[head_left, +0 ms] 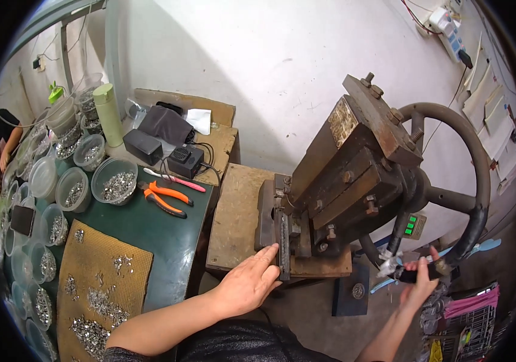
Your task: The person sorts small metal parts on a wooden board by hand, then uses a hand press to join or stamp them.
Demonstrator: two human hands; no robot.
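A dark hand press (354, 181) stands on a wooden bench, with a large spoked wheel (481, 175) on its right side. My left hand (249, 282) is at the near end of a narrow dark metal bar (284, 247) that runs out from under the press. Its fingers press against the bar's left side, the index finger stretched along it; the thumb is hard to make out. My right hand (422, 279) is closed around the black handle (407, 276) at the wheel's lower end, where whitish wrapping (389, 264) shows beside it.
On the left, a green table (179, 235) carries clear tubs (114, 181) of small metal parts, orange-handled pliers (164, 199) and a brown mat (137, 253) with loose parts. A counter with green digits (414, 225) sits behind the handle. Another person (5, 145) is at far left.
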